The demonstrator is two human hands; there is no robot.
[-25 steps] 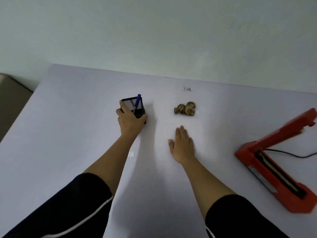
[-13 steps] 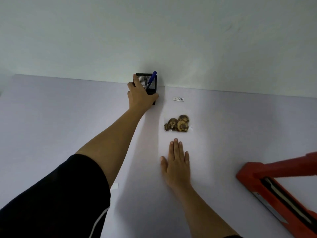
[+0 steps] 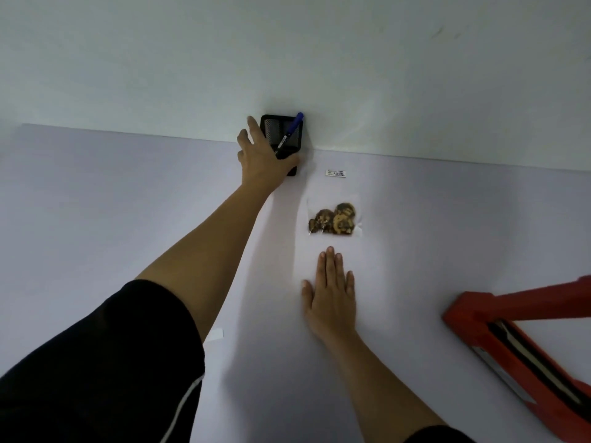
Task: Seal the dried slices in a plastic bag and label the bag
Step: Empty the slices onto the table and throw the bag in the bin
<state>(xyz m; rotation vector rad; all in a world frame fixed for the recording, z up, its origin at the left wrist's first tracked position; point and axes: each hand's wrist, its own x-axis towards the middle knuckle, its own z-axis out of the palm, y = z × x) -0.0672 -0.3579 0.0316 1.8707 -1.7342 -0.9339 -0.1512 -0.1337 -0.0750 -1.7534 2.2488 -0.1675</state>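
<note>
A clear plastic bag with several brown dried slices in it lies flat on the pale table. A small white printed label lies just beyond it. At the far edge, against the wall, stands a black mesh pen holder with a blue pen in it. My left hand reaches it, fingers straight along its left side, thumb across its front. My right hand rests flat on the table just in front of the bag, apart from it.
A red heat sealer with its arm raised stands at the right edge. A small white slip lies by my left forearm. The wall rises directly behind the table.
My left hand pushed the pen holder away from me to the wall, and its fingers have now straightened. My right hand stayed flat in front of the bag.
</note>
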